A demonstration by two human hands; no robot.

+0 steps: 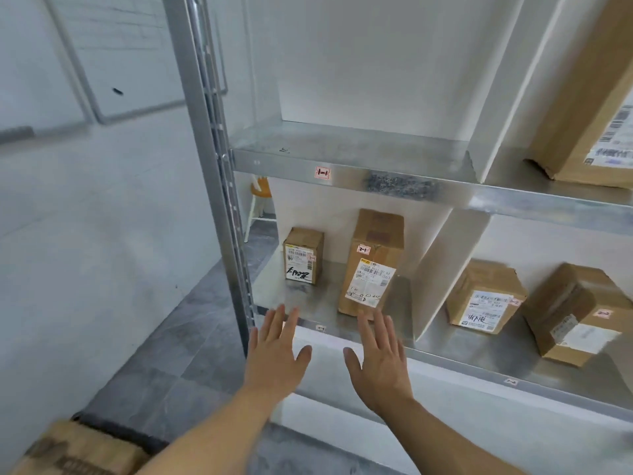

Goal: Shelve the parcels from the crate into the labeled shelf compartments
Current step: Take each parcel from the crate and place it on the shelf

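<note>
Nearest, below and to the left of the left grip (277, 354), a cardboard parcel (78, 450) lies against a dark crate rim (120, 430) on the grey floor (178, 337). Both grips are released. The left grip and the right grip (380, 365) are stretched side by side, fingers straight and slightly spread, backs to the camera, holding nothing. They are apart from each other, and their fingertips reach the front edge of the lower shelf (445, 368). Whether they touch it cannot be told.

A small tag (320, 328) sits on that edge between the two grips. Just beyond the right grip's fingertips a tall parcel (371, 265) stands upright in the compartment, with a "2-1" sticker (363, 249) on it. A small parcel (303, 255) stands upright further in, beyond the left grip and apart from the tall one.

Right of the right grip, past a white divider (442, 269), two more parcels rest in the next compartment: a squat box (484, 296) and a tilted box (575, 313) beside it.

Above both grips the upper shelf (342, 145) carries a "1-1" tag (322, 173). Far up and right of them sits a large parcel (589, 97). Behind the rack, a stool with an orange seat (260, 200) stands on the floor.
</note>
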